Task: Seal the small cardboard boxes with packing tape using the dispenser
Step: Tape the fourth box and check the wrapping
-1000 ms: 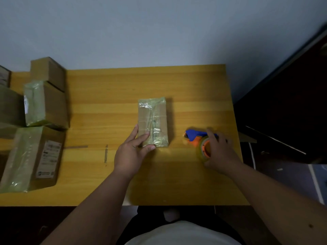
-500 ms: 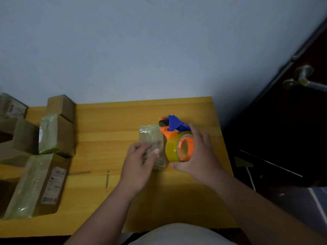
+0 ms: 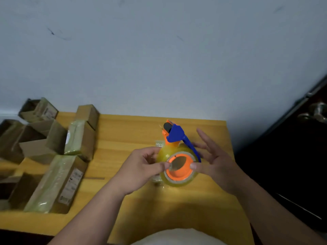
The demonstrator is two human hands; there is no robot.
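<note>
While we hold the tape dispenser (image 3: 178,156) up over the small box (image 3: 158,177), which lies mostly hidden beneath it on the table (image 3: 208,200), our left hand (image 3: 141,167) pinches at the roll's rim and our right hand (image 3: 215,161) steadies it, thumb on the hub, fingers spread. Left of the dispenser, several boxes (image 3: 53,183) already look taped; this one seems partly wrapped, its next strip not yet begun
</note>
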